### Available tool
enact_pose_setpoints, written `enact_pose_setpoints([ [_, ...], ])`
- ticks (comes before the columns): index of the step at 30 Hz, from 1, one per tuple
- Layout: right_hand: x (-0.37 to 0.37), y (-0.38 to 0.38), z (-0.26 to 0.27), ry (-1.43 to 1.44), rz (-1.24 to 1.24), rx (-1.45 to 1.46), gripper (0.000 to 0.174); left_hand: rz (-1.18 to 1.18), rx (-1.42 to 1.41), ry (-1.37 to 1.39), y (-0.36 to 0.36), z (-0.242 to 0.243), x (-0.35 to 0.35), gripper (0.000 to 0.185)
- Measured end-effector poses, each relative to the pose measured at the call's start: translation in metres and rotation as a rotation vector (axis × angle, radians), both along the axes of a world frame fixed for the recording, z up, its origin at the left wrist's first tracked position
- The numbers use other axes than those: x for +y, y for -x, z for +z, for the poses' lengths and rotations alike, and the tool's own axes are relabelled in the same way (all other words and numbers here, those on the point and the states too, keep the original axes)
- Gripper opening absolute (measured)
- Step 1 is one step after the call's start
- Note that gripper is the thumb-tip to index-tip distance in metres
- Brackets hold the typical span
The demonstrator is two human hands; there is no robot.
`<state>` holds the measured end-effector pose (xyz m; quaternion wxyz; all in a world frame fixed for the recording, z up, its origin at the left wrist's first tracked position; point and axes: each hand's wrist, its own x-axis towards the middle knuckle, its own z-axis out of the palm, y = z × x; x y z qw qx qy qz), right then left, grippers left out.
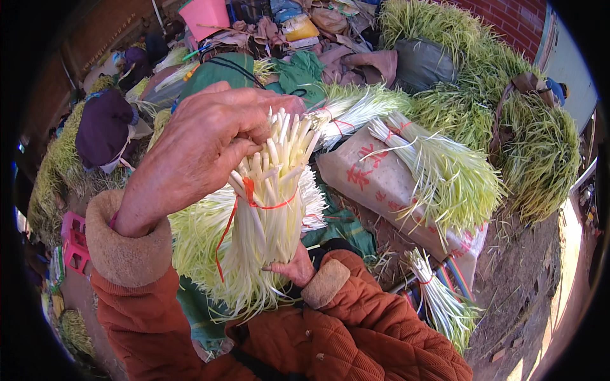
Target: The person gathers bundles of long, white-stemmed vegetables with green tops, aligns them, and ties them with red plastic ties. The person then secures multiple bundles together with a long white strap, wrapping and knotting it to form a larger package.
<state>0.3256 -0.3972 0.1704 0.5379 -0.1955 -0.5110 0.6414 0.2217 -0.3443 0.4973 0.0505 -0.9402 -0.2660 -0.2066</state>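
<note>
A bundle of pale garlic shoots (269, 205) stands before me, white stem ends up and yellow-green leaves hanging down. Red plastic twine (276, 205) circles it below the stem ends, with one loose tail hanging down its left side. My left hand (205, 133) bends over the top, thumb and fingertips closed at the stem ends; some fingertips are hidden. From the lower right, my right hand (295, 269) holds the bundle's side, its thumb in front and its other fingers hidden behind. More tied shoots (314, 200) lie just behind the bundle.
A stuffed white sack (352, 176) with red writing bears tied shoots (438, 171). Another bundle (438, 295) rests on a striped-strap folding stool (460, 278). Loose greens (529, 147) pile at right. A person in purple (102, 128) bends over at left, near a pink plastic stool (75, 243).
</note>
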Motion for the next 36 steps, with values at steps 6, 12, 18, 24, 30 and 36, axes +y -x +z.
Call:
enact_pose_setpoints([
  [6,-0.001,0.002,-0.005,0.041,-0.001,0.096,0.097,-0.01,0.015,-0.038,-0.001,-0.001,0.0,0.014],
  [12,0.0,0.002,-0.009,0.079,0.013,0.137,0.099,-0.087,0.033,-0.023,0.0,-0.002,0.004,0.012],
  [18,-0.001,-0.001,-0.01,0.065,-0.052,0.0,0.096,-0.041,-0.009,-0.035,-0.005,-0.009,0.005,0.012],
  [24,0.0,-0.002,-0.014,0.106,-0.041,0.08,0.096,0.068,-0.142,-0.016,-0.005,-0.026,-0.005,0.012],
  [30,0.004,0.004,-0.018,0.137,0.035,0.166,0.093,0.147,-0.115,0.359,0.027,-0.012,-0.021,0.011],
  [36,0.001,0.004,-0.014,0.093,0.023,0.12,0.088,0.194,-0.116,0.515,0.038,0.007,-0.047,0.009],
])
